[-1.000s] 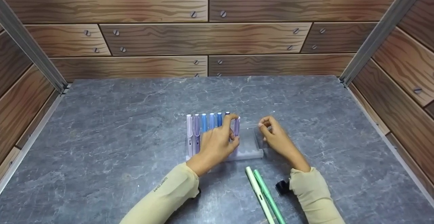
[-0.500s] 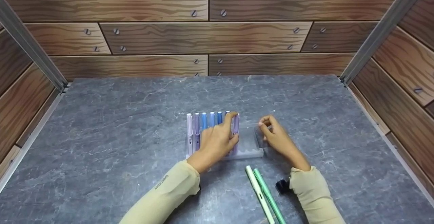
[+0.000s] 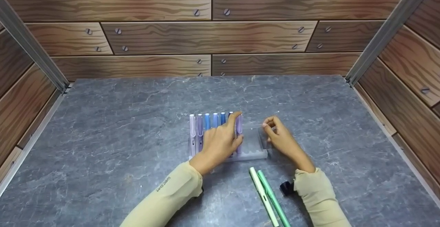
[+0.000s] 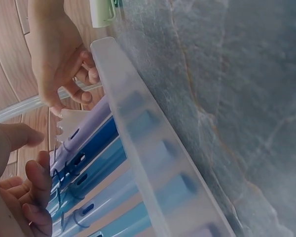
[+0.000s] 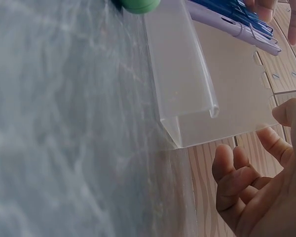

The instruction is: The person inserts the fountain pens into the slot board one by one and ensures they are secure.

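Observation:
A translucent plastic pen stand (image 3: 252,156) stands mid-table, with a row of lilac, purple and blue pens (image 3: 207,120) filling its left part. At the right end of that row is a purple pen (image 3: 239,125). The extended index finger of my left hand (image 3: 218,141) touches this pen's top, while the thumb lies apart from it. The left hand hides the lower parts of several pens. My right hand (image 3: 287,144) pinches the stand's right edge between thumb and index finger. In the right wrist view, notches show along the edge of the stand's back panel (image 5: 227,84).
A pale green pen (image 3: 264,196) and a brighter green pen (image 3: 274,199) lie side by side in front of the stand. A black object (image 3: 286,188) sits by the right cuff. Wood-patterned walls (image 3: 206,38) surround the grey marbled table (image 3: 103,134).
The purple pen has shifted slightly left and become more upright in line with the row. My left index finger has straightened over its top, and the thumb has come away. The right hand stays put.

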`<state>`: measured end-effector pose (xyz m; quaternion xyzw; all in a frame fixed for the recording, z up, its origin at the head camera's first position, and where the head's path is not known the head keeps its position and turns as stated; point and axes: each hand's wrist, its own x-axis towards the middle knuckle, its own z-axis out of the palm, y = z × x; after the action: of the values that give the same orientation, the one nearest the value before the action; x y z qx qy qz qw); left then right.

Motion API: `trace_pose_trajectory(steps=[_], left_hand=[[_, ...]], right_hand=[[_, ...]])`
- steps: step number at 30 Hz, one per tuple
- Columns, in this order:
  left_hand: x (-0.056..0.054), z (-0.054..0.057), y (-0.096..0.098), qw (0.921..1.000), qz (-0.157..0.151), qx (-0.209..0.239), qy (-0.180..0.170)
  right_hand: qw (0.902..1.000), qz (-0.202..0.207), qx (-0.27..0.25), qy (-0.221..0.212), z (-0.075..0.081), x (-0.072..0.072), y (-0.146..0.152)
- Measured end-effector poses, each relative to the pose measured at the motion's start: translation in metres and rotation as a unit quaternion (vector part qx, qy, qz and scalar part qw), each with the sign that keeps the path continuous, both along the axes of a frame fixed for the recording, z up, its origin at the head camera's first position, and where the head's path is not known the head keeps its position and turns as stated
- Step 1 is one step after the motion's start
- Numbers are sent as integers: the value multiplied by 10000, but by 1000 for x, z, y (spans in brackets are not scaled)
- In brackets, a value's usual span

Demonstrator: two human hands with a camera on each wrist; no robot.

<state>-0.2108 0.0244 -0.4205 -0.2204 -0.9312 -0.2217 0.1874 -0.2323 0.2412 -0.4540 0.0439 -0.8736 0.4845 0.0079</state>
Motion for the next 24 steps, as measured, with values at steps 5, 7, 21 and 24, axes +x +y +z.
trace_pose_trajectory(steps=[5,7,21,24], left_hand=[[5,0,-1,9998,-173,49,-5],[8,0,-1,9996,-287,58,-62],[28,-3,-5,9911,-871,98,-1000],[32,-4,-4,9880,-1094,98,-1090]], right_hand=[[10000,10,2,48,0,-1,0],[10000,10,6,54,-1,-1,0],[9999,-12,140,-83,-1,0,2],[9999,-1,144,-69,-1,-1,2]])
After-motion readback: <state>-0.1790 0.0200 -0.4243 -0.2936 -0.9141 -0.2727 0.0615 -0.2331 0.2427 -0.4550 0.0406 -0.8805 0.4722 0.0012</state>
